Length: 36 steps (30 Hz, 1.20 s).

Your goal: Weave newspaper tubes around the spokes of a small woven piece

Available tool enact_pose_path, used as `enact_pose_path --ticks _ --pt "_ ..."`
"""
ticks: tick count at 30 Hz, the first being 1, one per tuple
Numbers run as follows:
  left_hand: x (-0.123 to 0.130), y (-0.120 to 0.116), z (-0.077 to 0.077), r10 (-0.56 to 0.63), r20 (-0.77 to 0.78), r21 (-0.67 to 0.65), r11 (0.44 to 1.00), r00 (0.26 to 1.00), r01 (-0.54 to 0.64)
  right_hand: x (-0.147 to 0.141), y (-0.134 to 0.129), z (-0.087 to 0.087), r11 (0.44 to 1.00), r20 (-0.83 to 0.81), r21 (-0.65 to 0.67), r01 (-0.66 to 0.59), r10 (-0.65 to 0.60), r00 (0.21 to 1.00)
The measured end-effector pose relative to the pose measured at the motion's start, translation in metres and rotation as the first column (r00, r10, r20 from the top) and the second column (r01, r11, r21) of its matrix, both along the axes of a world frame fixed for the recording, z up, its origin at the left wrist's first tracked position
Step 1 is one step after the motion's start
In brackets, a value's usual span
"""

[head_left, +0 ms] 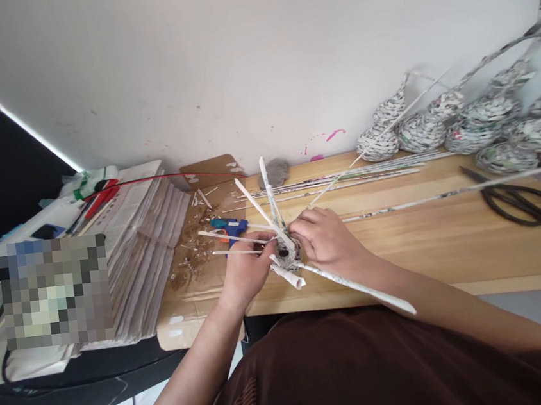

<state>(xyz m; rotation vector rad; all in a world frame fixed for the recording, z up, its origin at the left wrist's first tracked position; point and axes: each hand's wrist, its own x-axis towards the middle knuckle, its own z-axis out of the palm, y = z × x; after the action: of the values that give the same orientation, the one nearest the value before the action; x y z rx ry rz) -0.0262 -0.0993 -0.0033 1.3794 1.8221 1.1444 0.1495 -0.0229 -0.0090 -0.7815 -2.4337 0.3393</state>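
Observation:
A small round piece woven from rolled newspaper tubes (291, 249) is held between my two hands above the front of the wooden table. Its middle is a dark hole, and several pale paper tubes (255, 201) stick out from it in all directions. My left hand (249, 264) grips its left side with the fingers closed. On the other side, my right hand (327, 235) has its fingers pinched at the rim. From behind the right hand a long thin paper tube (366, 147) slants up and right; the fingers hide where it joins.
Black scissors (516, 199) lie on the wooden table (431, 263) at right, before several woven paper gourds (420, 132). Loose paper tubes (383, 173) lie behind my hands. A blue glue gun (235, 230) rests on stained cardboard (189, 301), beside stacked newspapers (144, 241).

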Motion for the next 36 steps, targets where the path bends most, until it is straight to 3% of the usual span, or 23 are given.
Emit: enact_pose_path --ticks 9,14,21,26,31,36 --pt "-0.001 0.001 0.001 -0.031 0.073 -0.016 0.999 0.997 0.033 -0.003 0.001 -0.003 0.999 0.03 0.02 0.047 -0.048 0.998" --pt "0.002 0.002 -0.001 0.009 0.059 0.002 1.0 0.998 -0.009 -0.005 -0.002 -0.005 0.999 0.011 0.033 0.038 -0.039 0.999" --pt "0.004 0.0 0.0 0.054 -0.093 0.081 0.996 0.994 -0.047 -0.003 -0.005 -0.004 0.982 -0.336 -0.189 0.014 -0.078 0.938" --pt "0.005 -0.004 0.001 0.057 -0.247 0.112 0.993 0.967 -0.03 -0.004 -0.003 -0.001 0.953 -0.349 -0.298 -0.063 -0.047 0.936" --pt "0.003 -0.004 0.005 -0.035 -0.356 0.141 0.986 0.934 0.09 -0.006 -0.007 -0.002 0.98 -0.394 -0.139 -0.143 0.078 0.916" --pt "0.002 -0.005 0.004 -0.074 -0.155 0.107 0.99 0.985 0.091 -0.006 -0.009 -0.003 0.981 -0.381 0.056 -0.188 0.195 0.904"
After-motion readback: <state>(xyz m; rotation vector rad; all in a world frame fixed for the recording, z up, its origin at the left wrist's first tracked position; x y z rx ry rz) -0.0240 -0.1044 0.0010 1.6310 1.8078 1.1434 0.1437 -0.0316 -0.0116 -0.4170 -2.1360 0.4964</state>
